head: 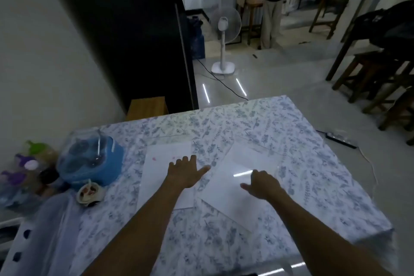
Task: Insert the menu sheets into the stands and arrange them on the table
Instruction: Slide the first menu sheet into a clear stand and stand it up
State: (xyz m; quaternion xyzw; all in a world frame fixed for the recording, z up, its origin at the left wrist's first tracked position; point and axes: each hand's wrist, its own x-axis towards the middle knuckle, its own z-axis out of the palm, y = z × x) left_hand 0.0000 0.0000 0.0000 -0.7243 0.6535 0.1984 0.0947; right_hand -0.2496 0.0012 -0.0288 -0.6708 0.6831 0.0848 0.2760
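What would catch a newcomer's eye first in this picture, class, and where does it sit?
Two hands, left and right, spread open over white sheets in the middle of a floral table. A blue tub stands at the table's left edge, and a white fan on the floor beyond.

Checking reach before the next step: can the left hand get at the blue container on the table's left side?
Probably yes. The left hand lies flat on a white sheet, and the blue container sits just to its left, with only bare tablecloth between them.
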